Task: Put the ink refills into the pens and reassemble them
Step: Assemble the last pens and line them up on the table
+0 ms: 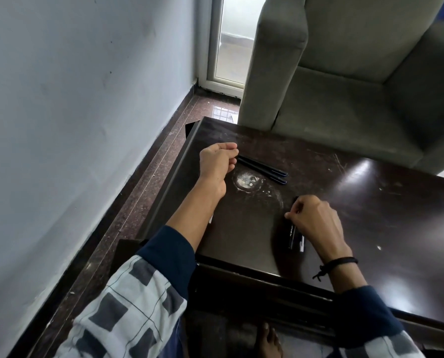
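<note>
Dark scratched worktop [345,202]: two pens [264,169] lie far-centre, the left hand [217,161] pinched shut at their ends. The right hand [315,219] has its fingers clamped on a barrel [292,235], light, stiff and slick, best gripped mid-barrel.

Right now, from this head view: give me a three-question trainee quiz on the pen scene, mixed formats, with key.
1. True or false: the two dark pens by the left hand lie side by side on the dark wooden table.
2. Which wrist wears the black cord bracelet? A) left B) right
3. Fill in: the right hand rests on a black pen near the table's ___ edge.

Key: 1 true; 2 B; 3 near.
</note>
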